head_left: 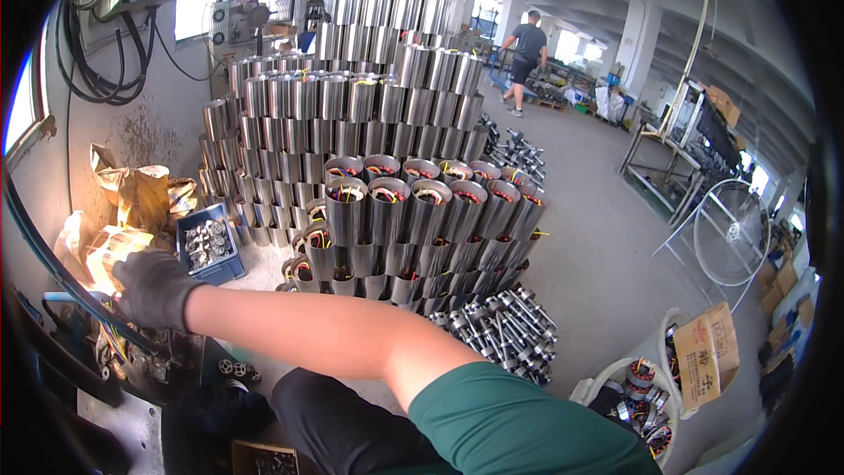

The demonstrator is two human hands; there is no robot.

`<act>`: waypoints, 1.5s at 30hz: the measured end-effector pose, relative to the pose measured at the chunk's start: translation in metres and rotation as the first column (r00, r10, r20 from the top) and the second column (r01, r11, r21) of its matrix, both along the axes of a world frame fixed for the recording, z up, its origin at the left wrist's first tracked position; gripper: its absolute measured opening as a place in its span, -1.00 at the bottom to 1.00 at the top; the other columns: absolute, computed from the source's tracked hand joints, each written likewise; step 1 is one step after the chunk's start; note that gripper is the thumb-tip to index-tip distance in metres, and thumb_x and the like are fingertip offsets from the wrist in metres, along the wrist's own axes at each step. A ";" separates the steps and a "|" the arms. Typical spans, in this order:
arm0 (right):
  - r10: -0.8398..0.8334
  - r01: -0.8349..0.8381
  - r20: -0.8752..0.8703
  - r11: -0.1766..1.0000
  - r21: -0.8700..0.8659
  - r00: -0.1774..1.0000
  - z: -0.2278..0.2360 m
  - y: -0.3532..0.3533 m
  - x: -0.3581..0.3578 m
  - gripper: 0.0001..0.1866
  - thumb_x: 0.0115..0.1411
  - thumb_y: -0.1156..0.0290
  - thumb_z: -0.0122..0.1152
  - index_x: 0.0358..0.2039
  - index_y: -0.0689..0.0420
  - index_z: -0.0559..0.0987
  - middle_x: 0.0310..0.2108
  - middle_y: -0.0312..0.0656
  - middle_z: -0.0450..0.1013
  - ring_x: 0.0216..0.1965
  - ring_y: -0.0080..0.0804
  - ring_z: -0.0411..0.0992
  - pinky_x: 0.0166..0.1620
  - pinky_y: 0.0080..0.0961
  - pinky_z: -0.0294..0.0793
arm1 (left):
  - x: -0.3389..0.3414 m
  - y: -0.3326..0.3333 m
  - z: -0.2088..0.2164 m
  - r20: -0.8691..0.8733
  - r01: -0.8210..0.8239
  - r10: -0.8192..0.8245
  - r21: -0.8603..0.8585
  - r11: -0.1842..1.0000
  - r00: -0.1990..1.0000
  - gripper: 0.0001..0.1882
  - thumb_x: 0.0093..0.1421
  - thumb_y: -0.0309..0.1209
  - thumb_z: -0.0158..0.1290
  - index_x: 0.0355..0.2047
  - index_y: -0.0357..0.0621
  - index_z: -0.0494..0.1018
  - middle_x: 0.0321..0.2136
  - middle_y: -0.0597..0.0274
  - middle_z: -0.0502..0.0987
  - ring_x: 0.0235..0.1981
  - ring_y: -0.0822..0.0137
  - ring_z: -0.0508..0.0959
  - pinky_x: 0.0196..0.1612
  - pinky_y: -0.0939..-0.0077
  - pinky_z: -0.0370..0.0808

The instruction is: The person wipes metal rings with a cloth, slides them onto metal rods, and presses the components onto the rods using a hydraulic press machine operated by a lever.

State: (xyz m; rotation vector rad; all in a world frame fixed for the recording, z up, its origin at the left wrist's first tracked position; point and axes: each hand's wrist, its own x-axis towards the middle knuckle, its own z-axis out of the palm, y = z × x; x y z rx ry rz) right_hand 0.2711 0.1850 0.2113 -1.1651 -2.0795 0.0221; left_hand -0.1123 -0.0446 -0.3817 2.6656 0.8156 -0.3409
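My right hand [156, 290], in a dark grey glove, reaches across to the far left at the end of a bare forearm and green sleeve. Its fingers look curled; whatever they hold is hidden behind the glove. It is over a dark machine [189, 369] with yellow and green wires [114, 341] beside it. Just beyond the hand are crumpled brown paper [114, 251] and a blue crate [230, 266] of small metal parts [208, 242]. My left hand is out of view.
Stacked steel motor housings [431, 220], some with coils and wires inside, stand ahead. Rotors with shafts [505, 330] lie at their foot. A white bucket [582, 390] of stators [642, 409], a cardboard flap [706, 356] and a fan [731, 233] are right. A person [529, 48] is far off.
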 end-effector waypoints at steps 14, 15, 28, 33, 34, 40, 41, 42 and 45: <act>-0.019 0.020 -0.026 0.999 0.028 0.999 -0.018 -0.011 0.018 -0.83 -0.05 0.38 0.20 -0.50 0.20 0.64 -0.52 0.16 0.54 -0.42 0.14 0.57 -0.26 0.00 0.56 | 0.054 0.009 0.014 -0.287 -0.203 0.143 -0.192 0.960 0.947 -0.56 0.31 -0.18 0.06 0.11 -0.12 0.52 0.01 0.01 0.61 -0.01 -0.01 0.58 0.05 0.01 0.50; -0.023 0.024 -0.020 0.999 0.031 1.000 -0.018 -0.012 0.019 -0.83 -0.05 0.38 0.20 -0.50 0.20 0.64 -0.52 0.16 0.54 -0.42 0.14 0.57 -0.26 0.00 0.56 | 0.054 0.012 0.009 -0.281 -0.204 0.146 -0.191 0.960 0.949 -0.56 0.31 -0.18 0.06 0.12 -0.12 0.52 0.01 0.01 0.61 -0.01 -0.01 0.58 0.05 0.01 0.50; -0.067 0.071 -0.050 0.994 0.088 0.997 -0.026 -0.042 0.007 -0.82 -0.06 0.33 0.22 -0.54 0.18 0.64 -0.53 0.13 0.55 -0.42 0.13 0.58 -0.26 -0.01 0.57 | 0.049 0.050 0.015 -0.257 -0.231 0.187 -0.151 0.961 0.948 -0.56 0.33 -0.19 0.04 0.13 -0.14 0.49 0.03 -0.01 0.60 -0.01 0.00 0.58 0.05 0.05 0.51; 0.022 -0.017 -0.067 0.997 0.074 0.998 -0.030 -0.066 -0.005 -0.81 -0.01 0.33 0.22 -0.51 0.21 0.62 -0.55 0.14 0.54 -0.45 0.12 0.56 -0.31 0.03 0.53 | 0.029 0.059 0.034 -0.278 -0.267 0.229 -0.108 0.958 0.933 -0.56 0.34 -0.19 0.04 0.14 -0.15 0.49 0.04 -0.02 0.60 0.00 0.01 0.58 0.05 0.07 0.51; 0.031 -0.024 -0.070 0.995 0.098 0.997 -0.028 -0.070 -0.005 -0.81 0.00 0.35 0.21 -0.51 0.23 0.62 -0.55 0.15 0.53 -0.46 0.12 0.55 -0.32 0.03 0.52 | 0.026 0.059 0.038 -0.282 -0.274 0.236 -0.102 0.956 0.930 -0.55 0.34 -0.19 0.04 0.14 -0.16 0.48 0.04 -0.02 0.59 0.00 0.01 0.58 0.05 0.07 0.51; 0.046 -0.052 0.065 0.994 0.092 0.997 -0.037 -0.086 0.001 -0.78 0.06 0.33 0.17 -0.42 0.23 0.62 -0.48 0.07 0.55 -0.39 0.00 0.56 -0.27 -0.06 0.53 | 0.140 -0.001 0.370 -0.090 -0.696 0.745 -0.444 0.564 0.661 -0.72 0.33 -0.54 0.00 0.04 -0.19 0.49 -0.06 -0.03 0.58 -0.07 0.17 0.55 -0.06 0.28 0.57; 0.030 -0.065 0.177 0.978 0.196 0.984 -0.038 -0.090 0.003 -0.74 0.06 0.30 0.17 -0.36 0.24 0.63 -0.48 0.03 0.54 -0.40 -0.04 0.55 -0.26 -0.08 0.52 | 0.130 0.005 0.363 -0.090 -0.693 0.739 -0.439 0.572 0.667 -0.72 0.33 -0.54 0.00 0.04 -0.19 0.49 -0.06 -0.03 0.58 -0.07 0.17 0.55 -0.06 0.28 0.57; 0.000 -0.089 0.287 0.951 0.296 0.958 -0.040 -0.094 0.005 -0.70 0.06 0.27 0.17 -0.31 0.24 0.63 -0.47 -0.01 0.53 -0.41 -0.07 0.54 -0.24 -0.10 0.51 | 0.109 0.019 0.345 0.041 -0.601 0.793 -0.629 0.493 0.608 -0.75 0.33 -0.57 -0.01 0.01 -0.18 0.49 -0.10 0.00 0.59 -0.12 0.19 0.54 -0.10 0.32 0.57; 0.061 -0.147 0.216 0.903 0.404 0.974 -0.054 -0.112 -0.004 -0.61 0.04 0.26 0.17 -0.18 0.27 0.58 -0.37 -0.02 0.51 -0.27 -0.13 0.50 -0.16 -0.16 0.47 | 0.064 0.044 0.305 0.216 -0.412 0.867 -0.811 0.415 0.449 -0.78 0.33 -0.60 -0.02 -0.04 -0.18 0.49 -0.18 0.08 0.58 -0.20 0.24 0.53 -0.16 0.37 0.57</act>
